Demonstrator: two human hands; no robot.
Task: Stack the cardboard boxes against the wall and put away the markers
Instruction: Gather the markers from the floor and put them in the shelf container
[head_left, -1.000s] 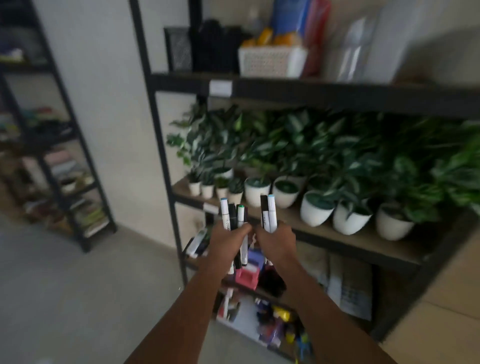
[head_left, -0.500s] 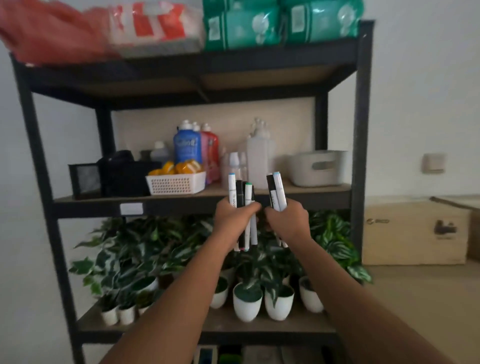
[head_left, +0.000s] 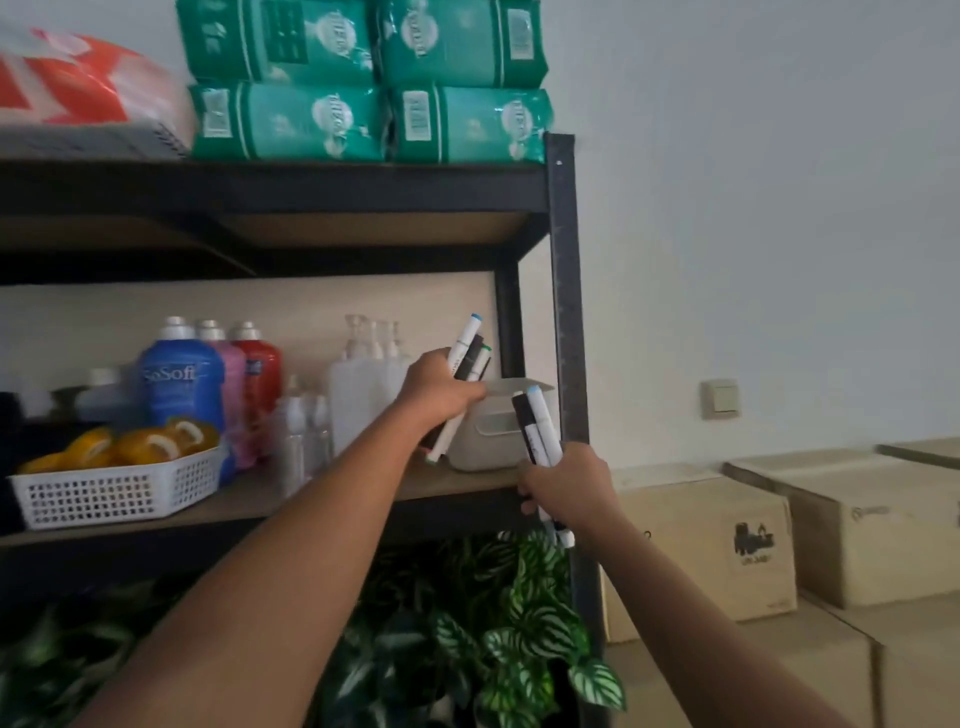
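A person is standing at a black metal shelf unit (head_left: 566, 291) with both fists full of markers, the put-away step looking under way but not finished; the left hand (head_left: 441, 389) is gripping a bundle of markers (head_left: 467, 353), caps tilted up and to the right, right at the near rim of a pale grey bin (head_left: 493, 441) that is sitting at the right end of the unit's middle shelf; the right hand (head_left: 569, 483) is clutching a second bundle of markers (head_left: 535, 426), roughly upright, just in front of the unit's right front post and below the bin's rim; no marker is lying visibly inside the bin, though its inside is hidden from this angle, so every marker in view is judged as waiting to be stowed, the left bundle appearing closest to going in; to the right of the shelf unit, cardboard boxes (head_left: 701, 545) are sitting in a row along the wall, some resting on others, so that half of the job is appearing largely done, though whether more boxes remain elsewhere cannot be told; bottles (head_left: 182, 384) and a white basket (head_left: 114, 493) are filling the same shelf to the left of the bin.
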